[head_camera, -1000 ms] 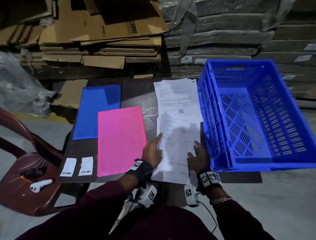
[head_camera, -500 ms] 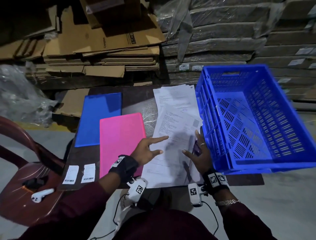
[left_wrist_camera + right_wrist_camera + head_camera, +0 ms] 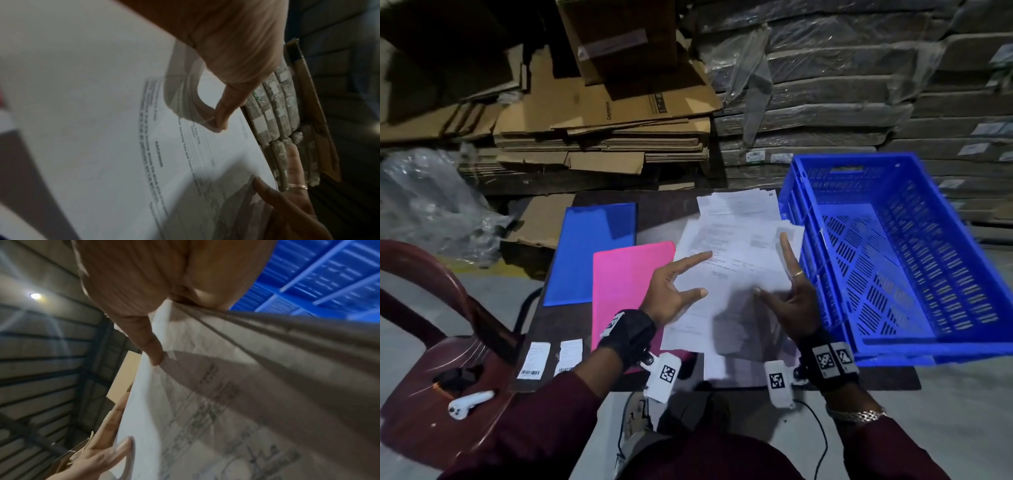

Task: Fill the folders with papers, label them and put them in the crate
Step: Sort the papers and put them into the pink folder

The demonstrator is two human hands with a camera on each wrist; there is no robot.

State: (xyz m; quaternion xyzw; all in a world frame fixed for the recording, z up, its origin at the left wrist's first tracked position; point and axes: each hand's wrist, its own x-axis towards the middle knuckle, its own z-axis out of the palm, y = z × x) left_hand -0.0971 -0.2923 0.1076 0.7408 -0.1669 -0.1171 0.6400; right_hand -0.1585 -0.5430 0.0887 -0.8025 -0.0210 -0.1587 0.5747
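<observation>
I hold a sheaf of printed papers (image 3: pixel 736 267) lifted and tilted above the table (image 3: pixel 664 212). My left hand (image 3: pixel 674 284) grips its left edge, thumb (image 3: pixel 222 113) and index finger on top. My right hand (image 3: pixel 787 294) grips the right edge, thumb (image 3: pixel 148 340) on the printed face, index finger straight up along the edge. More papers (image 3: pixel 739 205) lie on the table behind. A shut pink folder (image 3: pixel 626 291) lies left of the sheaf, a blue folder (image 3: pixel 592 253) behind it. Two white labels (image 3: pixel 533 359) sit at the front left corner. The blue crate (image 3: pixel 859 257) stands empty at the right.
A red-brown chair (image 3: pixel 424 325) at the left carries a white earbud case (image 3: pixel 469 404). Flattened cardboard (image 3: pixel 602 130) and wrapped stacks (image 3: pixel 825 102) rise behind the table. A clear plastic bag (image 3: pixel 424 205) lies on the floor at the left.
Both hands went from lying on the paper pile to gripping a sheaf by its sides and raising it off the table. The head view has tilted upward.
</observation>
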